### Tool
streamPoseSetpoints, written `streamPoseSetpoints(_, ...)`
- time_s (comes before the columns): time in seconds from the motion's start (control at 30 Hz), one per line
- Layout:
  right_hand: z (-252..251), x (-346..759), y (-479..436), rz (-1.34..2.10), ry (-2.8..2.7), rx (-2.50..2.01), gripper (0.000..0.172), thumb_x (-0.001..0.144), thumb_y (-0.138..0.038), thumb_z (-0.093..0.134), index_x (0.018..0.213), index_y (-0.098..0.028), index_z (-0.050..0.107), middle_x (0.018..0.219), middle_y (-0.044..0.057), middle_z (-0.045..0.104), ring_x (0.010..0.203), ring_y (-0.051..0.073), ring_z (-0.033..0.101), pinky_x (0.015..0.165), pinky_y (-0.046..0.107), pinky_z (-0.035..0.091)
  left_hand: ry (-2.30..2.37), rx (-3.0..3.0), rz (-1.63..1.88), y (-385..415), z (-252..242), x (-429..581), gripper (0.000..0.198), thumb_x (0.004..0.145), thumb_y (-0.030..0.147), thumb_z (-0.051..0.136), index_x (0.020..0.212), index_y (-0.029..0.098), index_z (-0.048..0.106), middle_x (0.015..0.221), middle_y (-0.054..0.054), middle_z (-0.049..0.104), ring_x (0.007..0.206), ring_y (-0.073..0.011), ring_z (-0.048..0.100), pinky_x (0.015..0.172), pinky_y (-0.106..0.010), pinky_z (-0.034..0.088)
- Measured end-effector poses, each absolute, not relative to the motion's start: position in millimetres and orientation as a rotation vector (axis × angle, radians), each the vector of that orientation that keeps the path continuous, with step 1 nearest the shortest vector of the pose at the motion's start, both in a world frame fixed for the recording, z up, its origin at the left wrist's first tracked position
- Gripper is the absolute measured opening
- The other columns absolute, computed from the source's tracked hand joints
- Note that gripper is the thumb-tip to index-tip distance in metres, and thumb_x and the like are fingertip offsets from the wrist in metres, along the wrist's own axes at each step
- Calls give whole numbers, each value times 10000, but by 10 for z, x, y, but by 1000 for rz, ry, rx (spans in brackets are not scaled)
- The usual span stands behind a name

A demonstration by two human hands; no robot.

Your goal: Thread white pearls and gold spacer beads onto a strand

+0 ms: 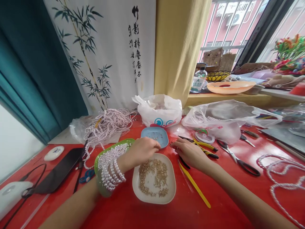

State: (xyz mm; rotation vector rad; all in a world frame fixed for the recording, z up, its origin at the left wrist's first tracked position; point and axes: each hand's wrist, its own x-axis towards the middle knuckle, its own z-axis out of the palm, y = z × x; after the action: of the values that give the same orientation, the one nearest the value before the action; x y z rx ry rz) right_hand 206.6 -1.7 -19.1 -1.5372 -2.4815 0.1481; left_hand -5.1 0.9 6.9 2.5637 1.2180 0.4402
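My left hand point(145, 148) is closed, fingers curled together, above the far edge of a white tray point(154, 200) holding small gold beads point(156, 173). What its fingertips pinch, if anything, is too small to make out. Loops of pearly beads point(113, 175) circle my left wrist, over a green tray point(102, 188) with pearly beads. Beyond my hands is a blue tray point(154, 129) with tiny pieces. My right hand point(187, 150) is closed too, its fingers bent together beside the blue tray; anything in them is hidden. Yellow-handled pliers point(206, 145) lie just beyond it, and yellow tweezers point(196, 187) nearer me.
A heap of bead strands point(111, 124) lies at the back left, beside a black phone-like slab point(59, 171). White plastic bags point(159, 113) stand along the back. Scissors point(238, 157) and more bead strands point(281, 171) are on the right of the red table point(214, 203).
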Motion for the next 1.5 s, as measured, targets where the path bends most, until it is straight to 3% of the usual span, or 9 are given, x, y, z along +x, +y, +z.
streamPoseSetpoints(0.17,-113,2071,28,273,-2540,-1470,251,778,-97,441,872,-203,648,922,59,623,868,188,569,723,277,399,1222,2469,495,59,63,-36,233,822,234,475,956,217,665,982,-12,689,895,-185,617,791,-312,450)
streamPoseSetpoints(0.33,91,2237,1,404,-2540,-1552,156,775,-189,486,753,-206,639,758,26,657,671,170,576,560,255,373,1197,2468,457,29,19,-71,241,832,250,460,942,217,671,958,-15,695,862,-187,620,762,-307,447)
streamPoseSetpoints(0.43,197,2325,-90,533,-2614,-1557,121,703,-141,551,713,-215,647,697,0,654,604,146,565,513,231,354,1163,2443,455,12,15,-89,243,833,255,459,934,206,674,955,-16,695,857,-174,623,750,-282,450)
streamPoseSetpoints(0.63,142,2301,-348,1009,-2737,-1261,183,653,-88,625,794,-200,657,831,6,613,743,142,555,627,225,402,1115,2418,486,-32,70,-111,229,831,252,471,919,202,677,945,-12,699,854,-165,625,740,-272,453)
streamPoseSetpoints(0.9,-114,2218,-463,959,-2677,-1216,136,691,-75,566,656,-192,627,770,-3,554,721,130,521,604,217,383,1058,2452,524,-115,49,-68,233,845,246,459,922,203,674,934,-13,697,831,-157,622,744,-279,451)
streamPoseSetpoints(1.0,-93,2265,-422,1153,-2519,-1194,76,749,-152,542,682,-176,571,782,8,540,715,129,513,637,235,402,997,2484,492,-168,25,-26,244,855,261,450,957,215,666,942,-17,693,846,-156,618,765,-281,447)
streamPoseSetpoints(1.2,-88,2410,-330,1395,-2022,-1164,246,806,-409,484,704,-189,445,679,-12,498,615,116,469,577,246,381,937,2547,485,-247,-1,21,254,876,274,423,973,216,651,947,-13,683,858,-154,608,776,-279,442)
streamPoseSetpoints(1.4,-233,2400,-318,1365,-1925,-1172,226,753,-391,558,796,-175,506,712,-1,536,654,128,511,621,265,402,1009,2606,476,-194,-15,-14,246,868,239,429,969,219,653,955,-20,676,892,-167,594,800,-292,437)
streamPoseSetpoints(1.5,-299,2354,-350,1086,-2082,-1274,172,790,-352,512,801,-182,532,746,12,547,691,144,510,628,269,400,1154,2609,528,-114,24,-75,243,863,234,431,943,198,657,955,-30,678,889,-179,595,793,-301,440)
